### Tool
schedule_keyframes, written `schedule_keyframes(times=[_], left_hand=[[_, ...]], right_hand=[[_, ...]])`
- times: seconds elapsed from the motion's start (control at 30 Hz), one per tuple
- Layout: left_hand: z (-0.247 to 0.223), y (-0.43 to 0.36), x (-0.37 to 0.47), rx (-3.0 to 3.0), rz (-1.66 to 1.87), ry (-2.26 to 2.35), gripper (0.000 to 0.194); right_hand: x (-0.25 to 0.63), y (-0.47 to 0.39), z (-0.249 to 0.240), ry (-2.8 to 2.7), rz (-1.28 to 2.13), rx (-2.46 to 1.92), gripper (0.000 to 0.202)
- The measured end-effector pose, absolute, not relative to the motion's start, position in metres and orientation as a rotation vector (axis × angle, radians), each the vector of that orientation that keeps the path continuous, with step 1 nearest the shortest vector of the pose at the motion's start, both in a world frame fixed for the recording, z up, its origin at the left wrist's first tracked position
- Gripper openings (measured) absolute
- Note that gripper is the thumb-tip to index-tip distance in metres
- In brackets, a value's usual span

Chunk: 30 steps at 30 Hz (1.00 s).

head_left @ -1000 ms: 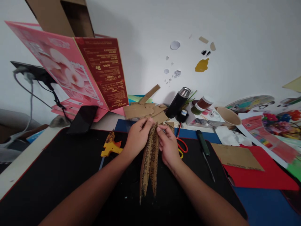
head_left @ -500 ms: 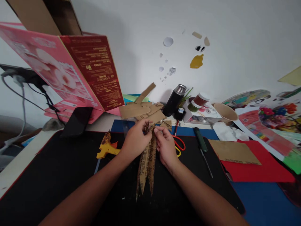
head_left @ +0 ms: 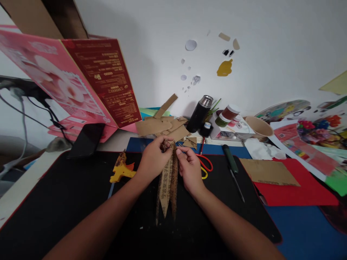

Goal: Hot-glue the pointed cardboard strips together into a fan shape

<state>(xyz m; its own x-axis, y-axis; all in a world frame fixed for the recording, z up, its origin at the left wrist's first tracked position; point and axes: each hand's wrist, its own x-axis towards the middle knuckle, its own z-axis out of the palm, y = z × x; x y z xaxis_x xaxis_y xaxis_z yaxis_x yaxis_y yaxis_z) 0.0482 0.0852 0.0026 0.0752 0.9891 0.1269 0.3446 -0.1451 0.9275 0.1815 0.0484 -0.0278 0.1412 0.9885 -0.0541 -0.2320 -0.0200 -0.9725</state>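
Several long cardboard strips [head_left: 166, 187] with printed characters and pointed lower ends hang together over the black mat. My left hand [head_left: 155, 155] is closed on their upper end from the left. From the right, my right hand [head_left: 189, 168] pinches the same upper end between thumb and fingers. Where the strips meet is partly covered by my fingertips. A yellow glue gun [head_left: 121, 169] lies left of my left wrist. Just beyond my right hand are scissors [head_left: 207, 164] with red and yellow handles, their blades mostly hidden.
Cardboard scraps [head_left: 154, 126] are piled by the wall beside a black thermos [head_left: 200, 115]. A green-handled screwdriver-like tool [head_left: 233, 168] lies on the mat [head_left: 222, 216]. Red sheets [head_left: 306, 191] with cardboard on top lie right; a phone [head_left: 87, 140] and pink box [head_left: 62, 77] stand left.
The strips have turned slightly, so more of the printed face shows, and their points sit a little higher. Both hands keep hold. The whole view has shifted slightly.
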Motion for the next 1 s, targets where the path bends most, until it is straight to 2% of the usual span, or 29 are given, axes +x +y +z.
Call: schedule_keyframes(times=[0.5,0.87,1.0], left_hand=[[0.009,0.084,0.048,1.554,1.101,1.366,0.029],[-0.004,0.09,0.046,1.499,1.086,1.225,0.036],[-0.008,0.094,0.04,1.556,0.969,1.249,0.022]], right_hand=[[0.18,0.048,-0.027,-0.933,1.243,-1.122,0.036],[0.183,0.049,-0.021,-0.902,1.219,-1.162,0.038],[0.186,0.048,-0.025,-0.881,1.239,-1.164,0.038]])
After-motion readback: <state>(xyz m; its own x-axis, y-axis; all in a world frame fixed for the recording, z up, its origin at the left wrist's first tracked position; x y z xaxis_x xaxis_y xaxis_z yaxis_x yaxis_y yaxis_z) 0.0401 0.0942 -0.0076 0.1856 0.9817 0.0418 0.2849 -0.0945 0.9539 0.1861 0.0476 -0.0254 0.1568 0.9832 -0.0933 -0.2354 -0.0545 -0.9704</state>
